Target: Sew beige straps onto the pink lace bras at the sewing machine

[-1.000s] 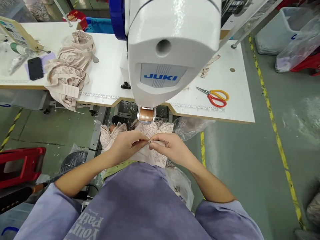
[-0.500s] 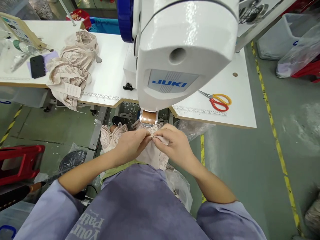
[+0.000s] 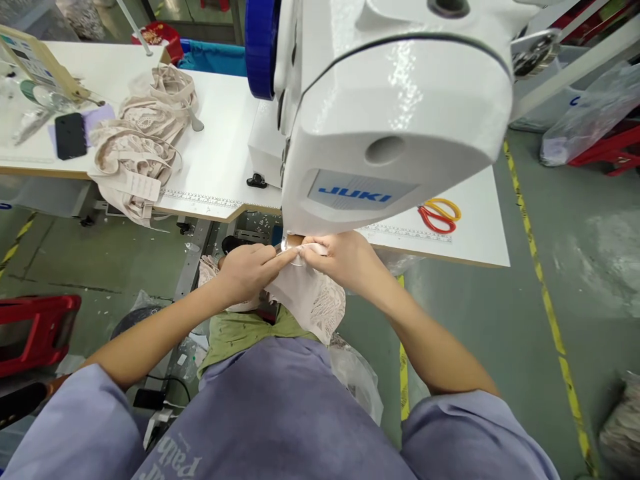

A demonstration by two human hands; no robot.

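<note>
A pale pink lace garment point(image 3: 313, 300) hangs from my two hands, right under the head of a white JUKI sewing machine point(image 3: 385, 127). My left hand point(image 3: 247, 270) pinches its top edge, fingers closed and pointing right. My right hand point(image 3: 345, 257) grips the same edge from the other side, fingers curled on the fabric. Both hands meet at the machine's lower front, where the needle area is mostly hidden by the machine head.
A heap of the same pink lace pieces point(image 3: 143, 143) lies on the white table point(image 3: 220, 160) at left, beside a black phone point(image 3: 70, 135). Red and yellow scissors point(image 3: 440, 215) lie at right. A red crate point(image 3: 35, 330) stands on the floor at left.
Both hands have lifted the lace piece up and forward, from lap height to just under the machine head. The camera view has moved closer to the machine.
</note>
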